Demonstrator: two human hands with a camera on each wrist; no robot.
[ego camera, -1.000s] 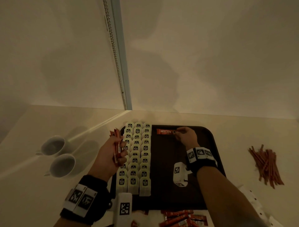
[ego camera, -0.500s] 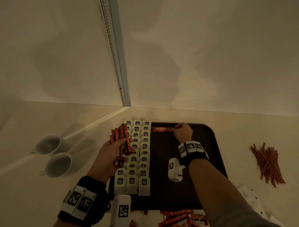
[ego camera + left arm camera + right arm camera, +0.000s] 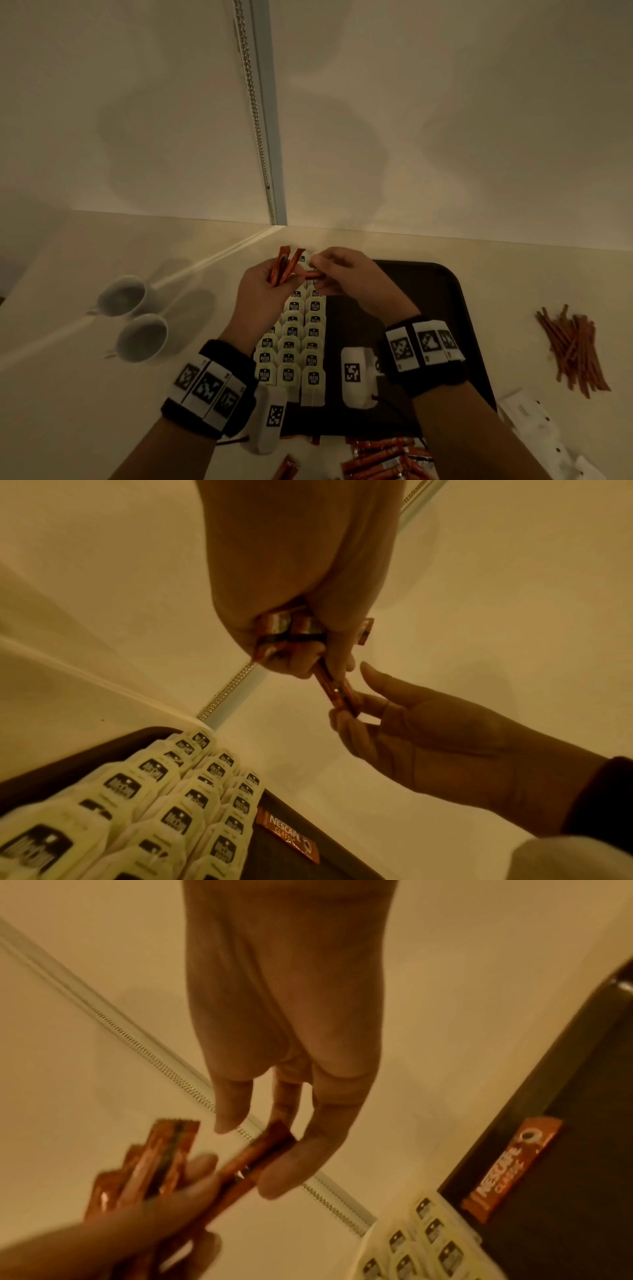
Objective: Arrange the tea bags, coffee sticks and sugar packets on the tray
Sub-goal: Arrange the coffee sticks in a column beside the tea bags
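Note:
A dark tray (image 3: 428, 308) carries three rows of pale tea bags (image 3: 291, 342) along its left side. Above the far end of those rows, my left hand (image 3: 274, 277) grips a bunch of orange coffee sticks (image 3: 284, 267). My right hand (image 3: 317, 270) pinches the end of one coffee stick (image 3: 253, 1161) that pokes out of that bunch, and the left fingers (image 3: 301, 647) still hold its other end. A single Nescafe stick (image 3: 510, 1169) lies flat on the tray just right of the tea bags. In the head view my right hand hides it.
Two white cups (image 3: 123, 294) stand left of the tray. Thin brown sticks (image 3: 575, 346) are heaped on the table at the right, with white packets (image 3: 534, 418) nearer me. Loose coffee sticks (image 3: 380, 455) lie before the tray's front edge. A wall with a blind chain (image 3: 255, 120) stands close behind.
My right hand let go of the stick it laid at the tray's far edge and moved left to pinch a stick in the left hand's bunch. The left hand moved farther out and right.

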